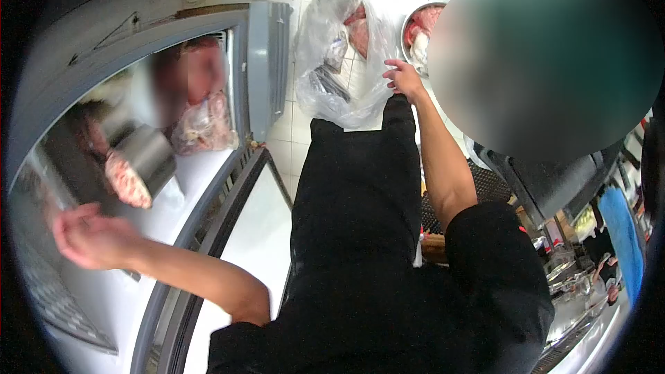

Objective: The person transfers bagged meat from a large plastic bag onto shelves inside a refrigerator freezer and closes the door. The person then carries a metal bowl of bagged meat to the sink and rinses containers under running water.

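Head view: the blurred left hand (93, 237) reaches inside a grey-framed white cabinet (241, 83), half open and seemingly empty, near a tilted silvery metal container (156, 154) with pinkish meat (128, 180) at its end. The right hand (405, 82), fingers loosely spread, is beside a clear plastic bag (312, 93); any contact is unclear. The bag's wide, upward mouth probably keeps its red meat (358, 33) reachable. Beyond sits a round steel bowl (403, 43).

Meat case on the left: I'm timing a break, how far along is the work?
Apparently done: bagged meat lies in the case. In hand: nothing clearly; the left hand is over the case, the right hand at the plastic bag. Possibly left: red meat in that bag and in the metal bowl.
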`<state>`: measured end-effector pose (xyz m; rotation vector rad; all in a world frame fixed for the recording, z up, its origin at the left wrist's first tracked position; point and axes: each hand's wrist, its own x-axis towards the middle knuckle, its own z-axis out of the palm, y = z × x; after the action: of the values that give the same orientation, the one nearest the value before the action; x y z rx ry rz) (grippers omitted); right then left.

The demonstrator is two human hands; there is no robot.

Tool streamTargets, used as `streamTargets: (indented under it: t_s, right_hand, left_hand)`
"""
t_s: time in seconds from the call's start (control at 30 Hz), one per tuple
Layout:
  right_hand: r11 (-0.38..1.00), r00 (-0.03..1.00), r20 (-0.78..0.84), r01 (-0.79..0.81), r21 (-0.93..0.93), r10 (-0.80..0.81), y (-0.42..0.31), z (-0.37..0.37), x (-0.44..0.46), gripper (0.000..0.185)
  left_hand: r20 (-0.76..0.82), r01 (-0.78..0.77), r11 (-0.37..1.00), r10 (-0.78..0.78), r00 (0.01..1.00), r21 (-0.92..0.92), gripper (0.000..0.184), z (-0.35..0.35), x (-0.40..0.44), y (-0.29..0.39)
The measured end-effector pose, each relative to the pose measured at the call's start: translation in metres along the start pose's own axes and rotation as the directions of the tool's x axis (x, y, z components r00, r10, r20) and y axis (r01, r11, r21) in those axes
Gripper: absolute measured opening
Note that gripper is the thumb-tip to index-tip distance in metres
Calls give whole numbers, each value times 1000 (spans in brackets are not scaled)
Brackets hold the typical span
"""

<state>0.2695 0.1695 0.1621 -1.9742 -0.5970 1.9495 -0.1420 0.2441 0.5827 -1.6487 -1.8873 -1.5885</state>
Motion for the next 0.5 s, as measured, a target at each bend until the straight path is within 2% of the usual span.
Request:
streamTargets:
  t_s: [0.03, 0.07, 0.1, 0.13, 0.17, 0.2, 0.23, 0.27, 0.3, 0.33, 0.37, 0.4, 0.43, 0.5]
  right_hand:
    - [1000, 1000, 7, -29, 6, 29, 20, -1, 23, 29]
    - [997, 997, -14, -73, 16, 73, 41, -1, 50, 25]
    - [994, 993, -33, -112, 18, 112, 60, -3, 79, 22]
    - [978, 975, -125, -194, -81, 183, 82, 0, 100, 18]
    - [970, 968, -121, -229, -76, 219, 120, 6, 122, 18]
    - [947, 929, -288, -283, -154, 230, 165, 14, 147, 17]
    - [907, 866, -443, -357, -224, 232, 208, 22, 160, 17]
    - [849, 857, -462, -407, -336, 228, 233, 32, 161, 18]
    - [842, 849, -454, -436, -316, 270, 265, 44, 161, 18]
    - [754, 790, -585, -495, -433, 183, 310, 65, 166, 20]
    - [687, 810, -465, -565, -457, 357, 366, 77, 173, 21]
    - [612, 794, -324, -605, -509, 515, 420, 89, 180, 23]
    - [598, 760, -248, -633, -492, 601, 443, 99, 175, 22]
    - [707, 729, -250, -682, -187, 637, 467, 115, 175, 21]
  left_hand:
    - [210, -81, 989, 53, 976, 127, 13, 37, -62, 8]
    - [259, 283, 952, -305, 916, 119, 18, 87, -136, 20]
    - [562, 139, 944, -291, 774, 298, 22, 119, -192, 5]
    - [703, 208, 917, -396, 591, 341, 25, 152, -255, -13]
    - [782, 489, 799, -537, 316, 350, 32, 176, -318, -48]
    - [782, 548, 694, -613, 110, 466, 40, 203, -371, -61]
    - [834, 514, 710, -552, -19, 482, 53, 219, -433, -92]
    - [912, 366, 846, -410, -17, 387, 54, 221, -501, -124]
    - [968, 221, 943, -249, -23, 248, 55, 227, -556, -146]
    - [964, 234, 936, -260, -47, 264, 55, 232, -586, -150]
    - [845, -62, 951, -297, -445, 302, 50, 235, -612, -152]
    - [565, -336, 923, -381, -732, 187, 45, 240, -632, -160]
    - [543, -330, 924, -382, -748, 195, 45, 244, -646, -172]
    - [585, -72, 934, -278, -762, 351, 43, 252, -665, -196]
